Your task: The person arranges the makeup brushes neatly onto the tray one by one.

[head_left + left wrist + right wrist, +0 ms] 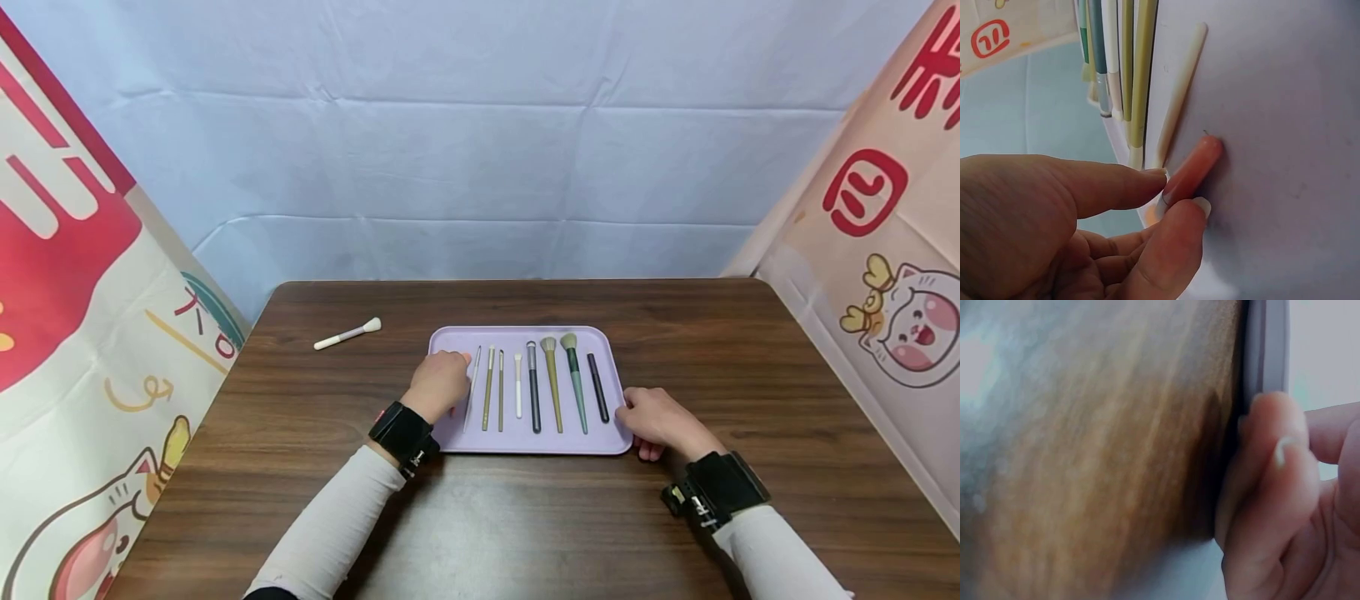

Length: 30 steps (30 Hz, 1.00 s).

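My left hand (pixel 441 385) is over the left part of a lilac tray (pixel 525 444). In the left wrist view, its thumb and a finger pinch a short brush with a pinkish-red handle (pixel 1194 167); the head view mostly hides it. Beside it lies a thin pale brush (pixel 1184 87). Several makeup brushes lie in a row on the tray, among them a white one (pixel 517 387), a dark blue-grey one (pixel 533 392), a green one (pixel 576 379) and a black stick-like one (pixel 597 388). My right hand (pixel 662 421) grips the tray's right rim (pixel 1272 350).
A white makeup brush (pixel 348 334) lies on the brown wooden table (pixel 337 292), left of the tray and apart from it. Behind the table hangs a pale blue cloth (pixel 465 167). Printed panels stand at left (pixel 60 400) and right (pixel 847 317).
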Available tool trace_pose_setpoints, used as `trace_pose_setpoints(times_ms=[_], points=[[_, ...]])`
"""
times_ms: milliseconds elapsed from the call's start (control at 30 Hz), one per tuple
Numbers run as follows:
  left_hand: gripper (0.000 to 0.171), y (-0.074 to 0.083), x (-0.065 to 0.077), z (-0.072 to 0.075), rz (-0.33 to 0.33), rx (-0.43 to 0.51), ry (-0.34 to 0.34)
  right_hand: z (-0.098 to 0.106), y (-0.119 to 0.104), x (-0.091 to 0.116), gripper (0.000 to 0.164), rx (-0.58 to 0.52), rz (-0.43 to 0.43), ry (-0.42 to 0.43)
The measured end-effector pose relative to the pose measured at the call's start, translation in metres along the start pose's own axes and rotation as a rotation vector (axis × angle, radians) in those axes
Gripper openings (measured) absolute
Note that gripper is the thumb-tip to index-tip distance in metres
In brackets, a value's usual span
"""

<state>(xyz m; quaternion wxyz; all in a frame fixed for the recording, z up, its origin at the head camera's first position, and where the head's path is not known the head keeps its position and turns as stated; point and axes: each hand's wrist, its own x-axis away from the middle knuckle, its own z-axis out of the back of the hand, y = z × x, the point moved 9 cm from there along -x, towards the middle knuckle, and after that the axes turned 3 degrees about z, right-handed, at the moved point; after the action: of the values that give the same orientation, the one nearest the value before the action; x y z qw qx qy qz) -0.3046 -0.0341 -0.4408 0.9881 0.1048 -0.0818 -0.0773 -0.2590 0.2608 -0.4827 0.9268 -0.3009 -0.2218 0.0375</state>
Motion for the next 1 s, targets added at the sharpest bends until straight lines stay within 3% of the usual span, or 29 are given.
trace_pose_setpoints(times_ms=[500, 733, 1000], points=[[0.027, -0.002, 0.0, 0.006, -0.001, -0.02, 0.014, 0.0, -0.001, 0.001, 0.016, -0.004, -0.013, -0.011], [0.043, -0.006, 0.002, 0.017, 0.027, 0.007, 0.078, 0.0, 0.0, 0.001, 0.017, -0.005, -0.013, -0.01], [0.033, -0.019, 0.004, 0.028, 0.078, -0.04, 0.131, -0.001, 0.0, 0.001, 0.018, -0.001, -0.017, -0.013]])
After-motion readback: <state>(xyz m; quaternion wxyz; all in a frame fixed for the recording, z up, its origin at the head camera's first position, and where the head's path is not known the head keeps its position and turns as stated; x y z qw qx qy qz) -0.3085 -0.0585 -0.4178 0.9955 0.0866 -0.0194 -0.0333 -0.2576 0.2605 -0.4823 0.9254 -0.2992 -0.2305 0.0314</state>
